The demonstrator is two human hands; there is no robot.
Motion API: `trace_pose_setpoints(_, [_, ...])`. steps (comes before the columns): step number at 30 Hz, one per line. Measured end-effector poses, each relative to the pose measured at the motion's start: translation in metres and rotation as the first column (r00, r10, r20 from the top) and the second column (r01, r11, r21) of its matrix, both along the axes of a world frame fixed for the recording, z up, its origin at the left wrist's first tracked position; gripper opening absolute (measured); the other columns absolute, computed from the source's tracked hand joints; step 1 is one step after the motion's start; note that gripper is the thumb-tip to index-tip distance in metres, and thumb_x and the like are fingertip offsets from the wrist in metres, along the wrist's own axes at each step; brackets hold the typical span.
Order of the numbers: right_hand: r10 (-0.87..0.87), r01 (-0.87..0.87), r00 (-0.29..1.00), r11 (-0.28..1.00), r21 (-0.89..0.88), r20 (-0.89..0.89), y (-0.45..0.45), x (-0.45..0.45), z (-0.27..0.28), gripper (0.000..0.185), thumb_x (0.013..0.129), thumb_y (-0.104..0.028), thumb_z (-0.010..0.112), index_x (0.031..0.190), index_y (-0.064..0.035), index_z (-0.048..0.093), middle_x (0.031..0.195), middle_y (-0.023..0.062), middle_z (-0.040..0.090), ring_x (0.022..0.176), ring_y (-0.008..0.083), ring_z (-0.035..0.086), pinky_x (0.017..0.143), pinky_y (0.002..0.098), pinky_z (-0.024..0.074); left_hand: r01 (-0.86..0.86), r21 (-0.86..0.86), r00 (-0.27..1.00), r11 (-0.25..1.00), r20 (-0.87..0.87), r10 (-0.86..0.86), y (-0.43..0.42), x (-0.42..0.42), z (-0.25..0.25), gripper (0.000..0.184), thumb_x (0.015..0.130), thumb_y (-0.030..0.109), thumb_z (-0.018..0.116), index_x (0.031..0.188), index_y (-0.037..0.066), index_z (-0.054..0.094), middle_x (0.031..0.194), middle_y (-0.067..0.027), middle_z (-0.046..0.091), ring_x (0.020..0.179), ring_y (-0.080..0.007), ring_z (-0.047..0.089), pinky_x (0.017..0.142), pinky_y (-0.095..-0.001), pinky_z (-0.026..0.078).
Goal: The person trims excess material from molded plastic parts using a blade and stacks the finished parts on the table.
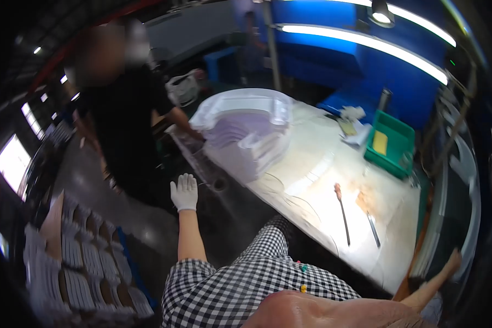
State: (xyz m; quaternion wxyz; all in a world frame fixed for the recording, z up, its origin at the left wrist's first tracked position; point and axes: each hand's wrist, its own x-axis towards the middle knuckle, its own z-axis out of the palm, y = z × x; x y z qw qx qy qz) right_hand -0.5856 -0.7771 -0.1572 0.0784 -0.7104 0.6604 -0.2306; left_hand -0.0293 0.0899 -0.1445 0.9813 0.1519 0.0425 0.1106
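Observation:
My left hand (184, 192), in a white glove, is held out in the air with its fingers stretched. It touches nothing and is left of the white-covered worktable (311, 131). My right hand (452, 263) reaches out at the far right, beside a long curved pale part (467, 232) with a dark panel next to it. Its fingers are too small and dim to tell whether they grip the part. On the table lie a screwdriver-like tool (342, 214) with a reddish handle and a thin dark metal tool (373, 229).
A stack of white curved parts in clear plastic (246, 126) stands on the table's far end, with a co-worker (123, 120) beside it. A green bin (391, 145) holds a yellow block. Stacked pale parts (87, 268) fill the lower left. Lamps hang above.

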Motion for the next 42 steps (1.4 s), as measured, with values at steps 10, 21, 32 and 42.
trace_pose_setpoints(10, [0.4, -0.21, 0.203, 0.909, -0.359, 0.894, 0.273, 0.115, 0.047, 0.038, 0.086, -0.016, 0.052, 0.123, -0.0074, 0.046, 0.128, 0.0122, 0.039, 0.113, 0.0253, 0.044, 0.09, 0.0362, 0.0437, 0.852, 0.254, 0.411, 0.457, 0.215, -0.886, -0.205, -0.05, 0.004, 0.057, 0.09, 0.033, 0.047, 0.134, 0.0, 0.035, 0.131, -0.018, 0.045, 0.124, -0.0324, 0.04, 0.106, -0.044, 0.029])
trace_pose_setpoints(21, [0.807, -0.525, 0.278, 0.582, -0.621, 0.521, 0.486, 0.259, -0.054, 0.039, 0.071, -0.004, 0.06, 0.108, -0.0056, 0.05, 0.135, 0.0288, 0.034, 0.118, 0.0395, 0.045, 0.094, 0.0441, 0.0394, -0.118, 0.915, 0.466, 0.386, 0.394, -0.792, -0.285, -0.156, 0.1, 0.062, 0.07, 0.002, 0.068, 0.126, -0.002, 0.042, 0.119, -0.016, 0.05, 0.114, -0.0271, 0.046, 0.099, -0.038, 0.034])
trace_pose_setpoints(32, [0.878, -0.953, 0.028, 0.168, -0.253, 0.478, 0.484, 0.268, -0.009, 0.025, 0.082, -0.013, 0.058, 0.105, -0.0027, 0.062, 0.099, 0.0157, 0.065, 0.094, 0.0269, 0.062, 0.079, 0.0352, 0.0499, -0.029, 0.63, 0.853, 0.776, 0.421, -0.31, -0.196, -0.142, 0.13, 0.036, 0.073, -0.008, 0.061, 0.106, 0.0, 0.052, 0.101, -0.0071, 0.057, 0.084, -0.0158, 0.057, 0.069, -0.0286, 0.049])
trace_pose_setpoints(42, [-0.161, -0.966, -0.259, 0.043, -0.255, 0.952, 0.396, 0.37, 0.073, 0.086, 0.073, 0.005, 0.055, 0.145, -0.015, 0.012, 0.138, 0.0153, 0.033, 0.057, 0.0056, 0.043, 0.047, 0.0153, 0.0367, 0.0, 0.989, 0.967, -0.148, -0.038, -0.253, -0.003, -0.154, 0.029, 0.052, 0.062, -0.005, 0.07, 0.111, 0.0, 0.051, 0.102, -0.0064, 0.056, 0.088, -0.0165, 0.056, 0.075, -0.0289, 0.047])
